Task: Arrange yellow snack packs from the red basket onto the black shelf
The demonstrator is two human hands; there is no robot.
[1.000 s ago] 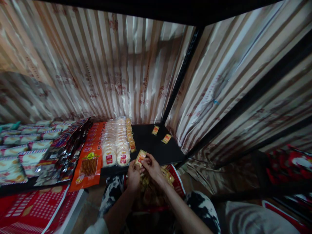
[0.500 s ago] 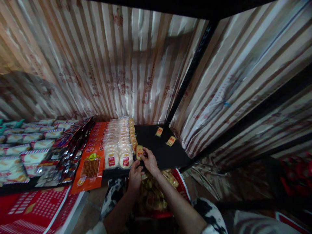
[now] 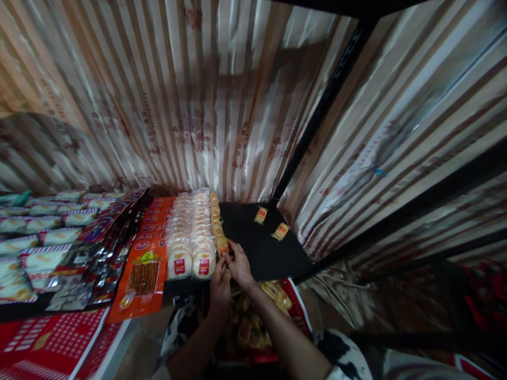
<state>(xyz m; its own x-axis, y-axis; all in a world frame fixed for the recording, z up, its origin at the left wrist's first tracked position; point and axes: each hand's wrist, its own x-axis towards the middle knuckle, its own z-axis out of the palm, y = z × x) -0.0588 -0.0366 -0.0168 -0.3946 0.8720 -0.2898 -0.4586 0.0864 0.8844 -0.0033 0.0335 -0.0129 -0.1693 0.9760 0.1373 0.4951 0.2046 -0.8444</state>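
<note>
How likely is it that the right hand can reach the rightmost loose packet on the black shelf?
Probably yes: I see nothing standing between the right hand and the rightmost loose packet across the black shelf, although this hand seems to touch the front packet of the yellow row.

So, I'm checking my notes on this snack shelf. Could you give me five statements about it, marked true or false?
1. The right hand is at the near end of the yellow row. True.
2. The left hand is far from the right hand. False: the left hand is close beside it.
3. Two loose packets lie on the shelf, right of the yellow row. True.
4. The orange bag is right of the white rounds. False: the orange bag is left of the white rounds.
5. The basket below the forearms holds yellow packets. True.
</note>
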